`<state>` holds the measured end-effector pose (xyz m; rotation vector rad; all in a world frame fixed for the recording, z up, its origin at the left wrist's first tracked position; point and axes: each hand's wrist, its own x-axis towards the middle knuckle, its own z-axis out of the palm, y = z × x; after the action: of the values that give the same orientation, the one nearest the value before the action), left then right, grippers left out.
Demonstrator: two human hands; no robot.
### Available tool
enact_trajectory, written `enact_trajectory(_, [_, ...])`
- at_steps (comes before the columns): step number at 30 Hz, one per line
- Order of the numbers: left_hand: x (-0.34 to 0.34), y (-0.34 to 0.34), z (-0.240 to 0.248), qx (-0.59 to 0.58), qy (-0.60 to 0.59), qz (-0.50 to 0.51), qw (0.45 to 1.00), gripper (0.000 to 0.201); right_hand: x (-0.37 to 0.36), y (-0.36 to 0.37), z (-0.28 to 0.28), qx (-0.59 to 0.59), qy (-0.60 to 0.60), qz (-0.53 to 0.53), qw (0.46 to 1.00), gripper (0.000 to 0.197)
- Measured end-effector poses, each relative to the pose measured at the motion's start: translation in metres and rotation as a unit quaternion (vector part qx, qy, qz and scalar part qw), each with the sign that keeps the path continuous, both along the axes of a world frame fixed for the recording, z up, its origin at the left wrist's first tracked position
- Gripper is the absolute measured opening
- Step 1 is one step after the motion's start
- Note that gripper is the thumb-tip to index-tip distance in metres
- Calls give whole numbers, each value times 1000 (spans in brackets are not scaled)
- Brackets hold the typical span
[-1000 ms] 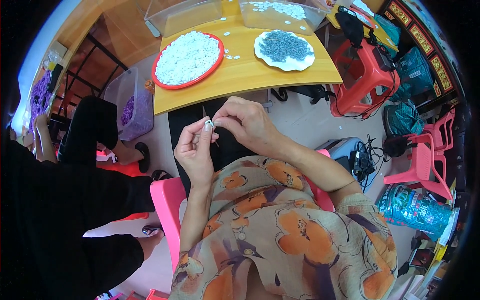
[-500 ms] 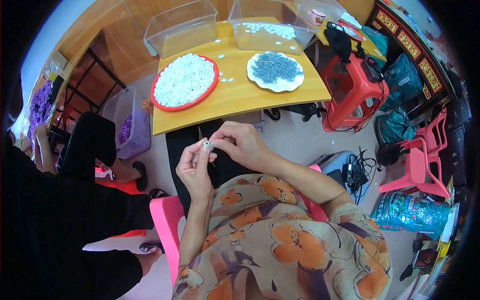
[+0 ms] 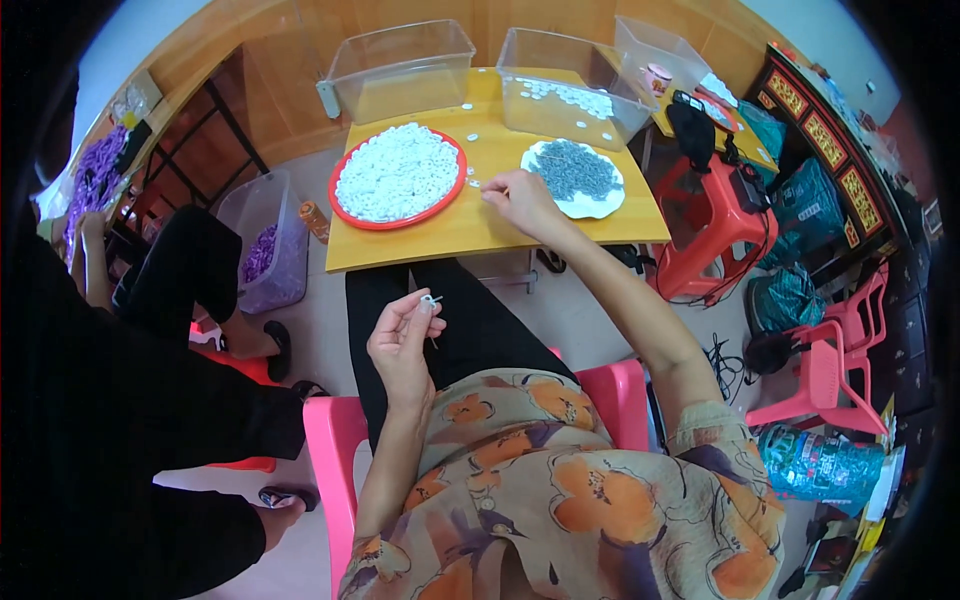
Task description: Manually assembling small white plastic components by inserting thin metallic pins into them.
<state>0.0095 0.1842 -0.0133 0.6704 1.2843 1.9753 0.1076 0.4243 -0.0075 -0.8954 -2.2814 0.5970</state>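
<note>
Over my lap, my left hand [image 3: 403,338] pinches a small white plastic piece [image 3: 428,300] between thumb and forefinger. A thin grey pin sticks out of one side of that piece. My right hand [image 3: 522,205] is over the table, its fingers closed and pointing left; whether they hold anything is hidden. Close to its fingertips lie a few loose white pieces [image 3: 473,183]. To its left, a round red tray [image 3: 464,178] is heaped with white pieces [image 3: 398,172]. A white scalloped plate [image 3: 592,208] bearing many small grey pins [image 3: 575,170] stands just right of the hand.
Clear plastic bins [image 3: 400,70] stand along the back of the yellow table [image 3: 440,245]. At left sits another person in black [image 3: 190,400], beside a bin with purple pieces [image 3: 262,255]. Red stools [image 3: 715,215] and a pink chair [image 3: 825,375] are at right.
My right hand has left my left hand and reached forward over the table. The left hand stays over my lap, still pinching the white piece. The view has shifted slightly.
</note>
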Motion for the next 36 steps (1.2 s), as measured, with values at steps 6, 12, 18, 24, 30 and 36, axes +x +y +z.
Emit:
enact_trajectory(6, [1,-3,2,-7,-1,-10,1000,17,-65,17,9,4,-62,54,997,16])
enact_trajectory(12, [0,-5,2,-8,0,-11,1000,16,-105,35,-4,97,-153,87,980,22])
enact_trajectory(18, [-1,-5,0,-6,4,-15,1000,16,-111,43,-9,92,-210,107,967,15])
enact_trajectory(24, [1,-5,-1,-1,3,-19,1000,16,-110,40,-13,113,-184,115,970,12])
enact_trajectory(30, [-6,-9,-1,-8,-7,-5,1000,16,-92,15,-3,-36,44,145,988,15])
enact_trajectory(36, [-20,-15,8,81,-121,-61,987,16,-29,-88,50,-355,203,190,892,11])
